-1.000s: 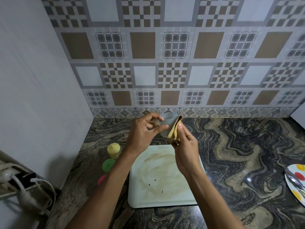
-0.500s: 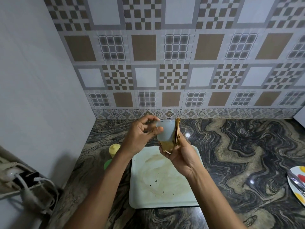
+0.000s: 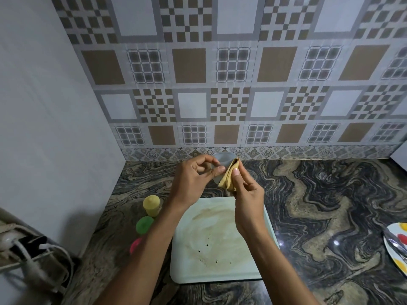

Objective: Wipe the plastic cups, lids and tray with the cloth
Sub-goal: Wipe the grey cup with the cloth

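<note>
Right hand [image 3: 246, 194] rotated upright, pinching cloth [image 3: 229, 176] against cup [image 3: 222, 159], left hand [image 3: 191, 181] gripping cup

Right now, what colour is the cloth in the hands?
Yellowish tan, folded, seen in the head view: the cloth is pinched by the right hand.

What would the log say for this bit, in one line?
left hand: holds translucent plastic cup | right hand: presses folded yellow cloth to cup | stained white tray: on counter, below hands
</note>
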